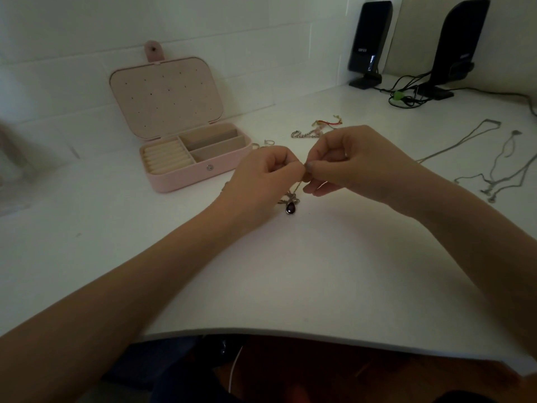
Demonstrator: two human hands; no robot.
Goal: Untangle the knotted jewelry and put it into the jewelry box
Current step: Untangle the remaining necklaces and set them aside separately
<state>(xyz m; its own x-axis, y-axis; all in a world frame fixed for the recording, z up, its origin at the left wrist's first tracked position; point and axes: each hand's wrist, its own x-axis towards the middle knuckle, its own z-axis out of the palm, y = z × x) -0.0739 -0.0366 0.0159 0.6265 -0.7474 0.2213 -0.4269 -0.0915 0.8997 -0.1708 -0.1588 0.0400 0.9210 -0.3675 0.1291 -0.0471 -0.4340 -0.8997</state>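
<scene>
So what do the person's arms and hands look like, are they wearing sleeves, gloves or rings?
Both forearms are bare as far as the picture shows: no sleeves, no gloves. The left hand and the right hand show no watch or bracelet at the wrists. No ring stands out on the fingers, though the dim light and curled fingers make that hard to rule out.

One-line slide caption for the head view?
Both hands pinch a pendant necklace beside the open pink jewelry box.
</scene>
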